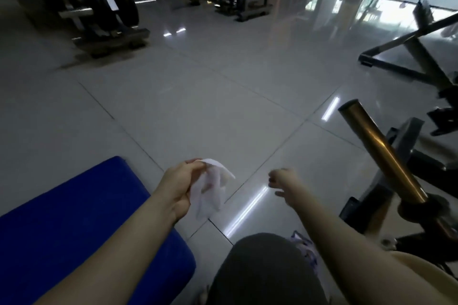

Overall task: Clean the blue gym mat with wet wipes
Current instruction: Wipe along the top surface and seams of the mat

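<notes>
Mat point(74, 218) lies lower left. Left hand point(182, 181) grips a wipe point(210, 193) at bottom centre; right hand point(283, 181) beside it is blurred, its grip unreadable.

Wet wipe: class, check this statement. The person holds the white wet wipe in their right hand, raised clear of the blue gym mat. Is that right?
Not quite. The head view shows the wet wipe gripped in the left hand, not the right hand, in which nothing shows. The rest stands: the wipe is white and raised clear of the blue gym mat.
</notes>
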{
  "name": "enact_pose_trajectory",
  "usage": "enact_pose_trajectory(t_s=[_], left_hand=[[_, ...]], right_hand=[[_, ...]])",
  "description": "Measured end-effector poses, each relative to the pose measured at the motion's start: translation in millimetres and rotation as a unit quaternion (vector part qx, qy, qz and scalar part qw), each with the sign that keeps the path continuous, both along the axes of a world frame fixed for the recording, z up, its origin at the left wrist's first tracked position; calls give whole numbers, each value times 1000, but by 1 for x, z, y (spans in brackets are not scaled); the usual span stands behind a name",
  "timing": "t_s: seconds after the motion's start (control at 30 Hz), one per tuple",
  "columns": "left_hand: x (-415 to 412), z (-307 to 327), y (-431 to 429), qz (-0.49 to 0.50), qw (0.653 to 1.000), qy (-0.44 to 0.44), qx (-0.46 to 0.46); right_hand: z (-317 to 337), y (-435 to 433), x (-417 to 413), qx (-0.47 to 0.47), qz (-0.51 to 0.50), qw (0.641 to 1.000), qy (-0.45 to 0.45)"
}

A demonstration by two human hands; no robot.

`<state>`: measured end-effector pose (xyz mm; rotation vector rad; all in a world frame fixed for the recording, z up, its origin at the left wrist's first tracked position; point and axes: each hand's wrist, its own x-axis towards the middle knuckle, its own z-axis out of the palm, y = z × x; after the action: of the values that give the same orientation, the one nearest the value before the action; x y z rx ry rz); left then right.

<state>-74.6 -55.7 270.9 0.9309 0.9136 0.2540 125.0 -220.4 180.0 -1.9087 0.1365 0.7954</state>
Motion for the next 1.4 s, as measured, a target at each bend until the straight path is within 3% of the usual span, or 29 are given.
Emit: enact_pose_trajectory(t_s=[0.1, 0.23, 0.3, 0.37, 0.5, 0.6, 0.67, 0.8, 0.87, 0.93, 1.03, 1.13, 1.27, 1.4], left_hand=[[-23, 25, 18, 35, 999, -13, 24], [-62, 55, 42, 95, 993, -20, 73], [-89, 70, 51, 108, 988, -22, 104], [-129, 80, 63, 144, 981, -23, 126], [-204, 71, 83, 215, 967, -24, 133], [-253, 45, 89, 248, 958, -22, 139], [-293, 20, 90, 259, 950, 39, 168], [-358, -34, 81, 162, 938, 197, 236], [-372, -58, 72, 138, 947, 215, 194], [-376, -82, 64, 145, 960, 207, 124], [-369, -117, 55, 150, 968, 196, 49], [-354, -150, 50, 113, 966, 231, 40], [-336, -184, 49, 103, 962, 253, 3], [-334, -213, 57, 53, 968, 239, -46]], right_hand=[[79, 65, -18, 92, 197, 976, -33], [158, 126, -77, 121, 443, 886, -62], [178, 147, -115, 114, 530, 837, -73], [186, 168, -163, 114, 570, 811, -74], [174, 196, -247, 161, 572, 803, -36], [142, 211, -300, 174, 536, 825, -37], [114, 217, -333, 166, 513, 842, -11], [63, 221, -373, 140, 441, 883, 71], [40, 222, -390, 90, 440, 888, 98], [19, 219, -407, 19, 477, 870, 121], [-26, 204, -418, 41, 370, 912, 172], [-61, 184, -421, -24, 436, 894, 100], [-104, 156, -421, 19, 400, 916, 21], [-133, 154, -412, -3, 407, 913, 29]])
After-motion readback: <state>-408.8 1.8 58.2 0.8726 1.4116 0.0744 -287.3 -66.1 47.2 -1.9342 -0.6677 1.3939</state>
